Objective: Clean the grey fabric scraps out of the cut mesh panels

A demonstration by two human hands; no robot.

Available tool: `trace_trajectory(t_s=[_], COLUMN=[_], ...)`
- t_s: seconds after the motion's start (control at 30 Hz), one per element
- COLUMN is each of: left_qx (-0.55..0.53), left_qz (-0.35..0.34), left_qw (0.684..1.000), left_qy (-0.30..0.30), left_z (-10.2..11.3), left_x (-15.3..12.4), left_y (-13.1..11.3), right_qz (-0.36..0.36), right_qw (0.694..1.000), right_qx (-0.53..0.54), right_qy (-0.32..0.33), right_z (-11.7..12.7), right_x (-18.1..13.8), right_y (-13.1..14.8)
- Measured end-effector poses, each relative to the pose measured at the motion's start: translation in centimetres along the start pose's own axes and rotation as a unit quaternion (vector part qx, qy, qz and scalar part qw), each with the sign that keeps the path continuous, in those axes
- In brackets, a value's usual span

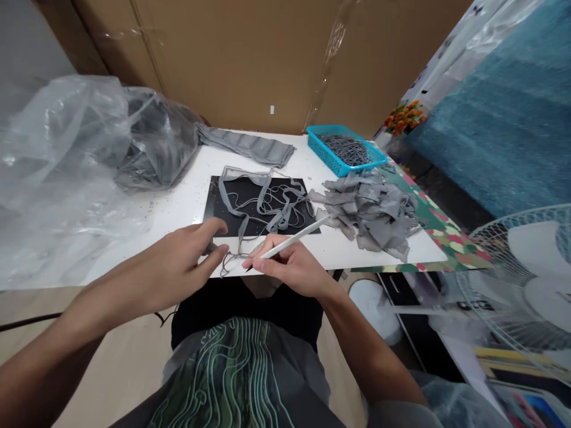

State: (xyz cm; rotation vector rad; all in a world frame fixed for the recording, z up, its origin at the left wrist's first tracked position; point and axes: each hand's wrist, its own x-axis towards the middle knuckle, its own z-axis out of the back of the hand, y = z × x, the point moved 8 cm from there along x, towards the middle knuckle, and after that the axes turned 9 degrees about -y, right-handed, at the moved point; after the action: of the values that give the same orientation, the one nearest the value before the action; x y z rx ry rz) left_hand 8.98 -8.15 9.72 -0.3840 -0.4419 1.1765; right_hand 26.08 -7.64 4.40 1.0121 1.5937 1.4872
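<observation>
My right hand (285, 266) is closed around a thin white stick (298, 237), held like a pen with its dark tip pointing down-left at the table's near edge. My left hand (190, 261) pinches the end of a grey fabric strap (241, 229) just left of that tip. The strap runs up into a tangle of grey straps (267, 202) lying on a black mat (227, 205) on the white table (182, 202).
A heap of grey fabric pieces (370, 211) lies right of the mat. A blue basket (345, 148) with grey cords stands at the back right. Folded grey fabric (250, 145) and a large clear plastic bag (66, 160) sit left. A white fan (526, 279) stands at right.
</observation>
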Motion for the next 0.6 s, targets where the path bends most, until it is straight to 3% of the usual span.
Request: trace_trajectory(t_s=[0.13,0.3,0.6], left_qx=[-0.036,-0.14,-0.189], left_qz=[0.019,-0.018,-0.046], left_qw=[0.999,0.99,0.981], left_qy=[0.022,0.016,-0.008], left_z=[-0.2,-0.4,0.3], left_x=[0.2,0.9,1.0], left_y=[0.1,-1.2,-2.8], right_qz=[0.006,0.054,0.001], right_qw=[1.0,0.997,0.995], right_qx=[0.011,0.059,0.087], right_qy=[-0.02,-0.022,-0.049], right_z=[0.0,-0.4,-1.2], right_x=[-0.1,-0.1,0.1], right_y=[-0.1,0.8,0.4])
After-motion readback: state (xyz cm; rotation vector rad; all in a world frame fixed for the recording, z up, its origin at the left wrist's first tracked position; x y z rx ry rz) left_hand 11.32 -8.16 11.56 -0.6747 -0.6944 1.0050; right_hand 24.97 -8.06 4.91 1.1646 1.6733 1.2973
